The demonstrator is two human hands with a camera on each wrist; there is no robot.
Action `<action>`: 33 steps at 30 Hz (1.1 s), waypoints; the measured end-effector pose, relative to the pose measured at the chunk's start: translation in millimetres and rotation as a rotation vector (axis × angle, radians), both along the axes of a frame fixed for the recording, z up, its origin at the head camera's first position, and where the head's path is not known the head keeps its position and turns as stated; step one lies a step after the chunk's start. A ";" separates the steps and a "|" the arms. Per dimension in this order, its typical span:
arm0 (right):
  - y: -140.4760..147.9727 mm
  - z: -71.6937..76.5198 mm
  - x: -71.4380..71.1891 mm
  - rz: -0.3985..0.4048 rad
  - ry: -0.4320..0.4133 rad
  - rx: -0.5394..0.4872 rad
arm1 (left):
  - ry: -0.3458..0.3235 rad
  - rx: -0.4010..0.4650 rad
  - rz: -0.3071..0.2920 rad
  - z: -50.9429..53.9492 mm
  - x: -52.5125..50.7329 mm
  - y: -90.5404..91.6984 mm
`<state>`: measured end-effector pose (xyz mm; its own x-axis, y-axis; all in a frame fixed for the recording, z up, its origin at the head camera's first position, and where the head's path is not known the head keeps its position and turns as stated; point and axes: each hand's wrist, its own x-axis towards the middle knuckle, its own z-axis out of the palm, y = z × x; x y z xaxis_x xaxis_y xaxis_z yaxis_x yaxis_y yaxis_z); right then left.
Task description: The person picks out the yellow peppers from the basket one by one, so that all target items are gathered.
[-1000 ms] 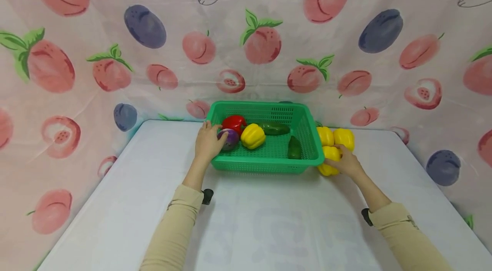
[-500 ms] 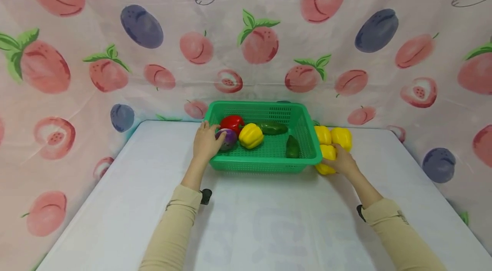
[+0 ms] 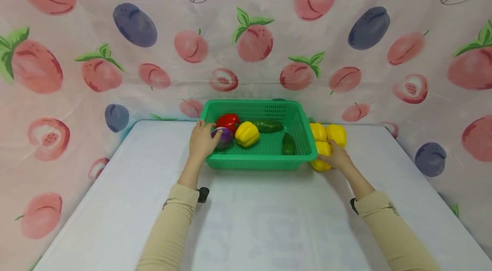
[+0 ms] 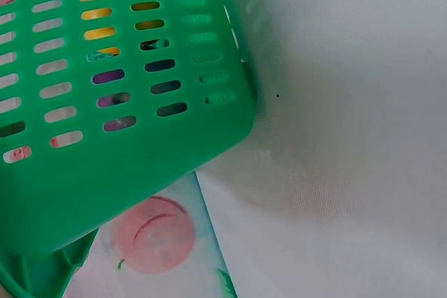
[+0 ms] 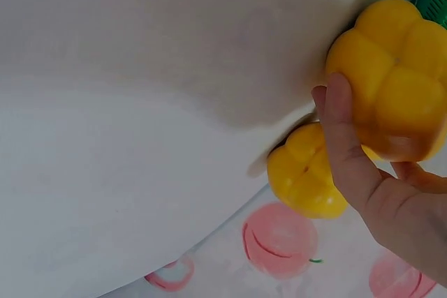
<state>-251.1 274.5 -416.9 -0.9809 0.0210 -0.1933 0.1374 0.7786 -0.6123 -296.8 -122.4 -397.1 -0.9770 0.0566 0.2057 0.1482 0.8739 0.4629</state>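
My left hand [image 3: 200, 141] grips the left rim of a green plastic basket [image 3: 261, 158], its thumb over the inside, close to a purple eggplant [image 3: 224, 138]. Only a sliver of that hand shows in the left wrist view, beside the basket's slotted wall [image 4: 126, 158]. To the right of the basket, my right hand [image 3: 338, 156] holds a yellow bell pepper [image 5: 387, 68], fingers and thumb around it. Two more yellow peppers, one at the back [image 3: 317, 131] and one farther right [image 3: 337, 135], lie just behind it on the table.
Inside the basket lie a red bell pepper [image 3: 229, 121], a yellow bell pepper [image 3: 247, 134], a long cucumber [image 3: 269, 126] and a shorter dark green vegetable [image 3: 288, 145]. The white table [image 3: 253, 207] ends at a fruit-printed cloth [image 3: 250, 83] behind the basket.
The whole head view has shifted slightly, so the scene sits a little farther left. The right forearm has come slightly left; both hands keep their places at the basket and the pepper.
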 end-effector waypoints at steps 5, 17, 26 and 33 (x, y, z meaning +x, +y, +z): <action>-1.5 1.0 -0.9 0.001 -0.001 0.012 | 0.005 0.008 0.001 0.6 -0.7 -0.9; 3.6 -1.1 -5.8 0.022 -0.020 -0.028 | 0.006 0.004 -0.007 2.4 -0.4 -1.0; 7.8 -0.1 -1.9 0.028 -0.043 -0.048 | 0.011 -0.001 0.000 2.2 0.9 0.0; 14.7 8.7 -7.9 0.004 -0.062 -0.079 | 0.006 0.001 0.010 2.9 2.1 1.1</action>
<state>-258.9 289.2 -408.2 -0.9670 -0.0005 -0.2546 0.1740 0.7288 -0.6623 -294.6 -121.2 -394.3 -0.9762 0.0463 0.2120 0.1420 0.8750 0.4628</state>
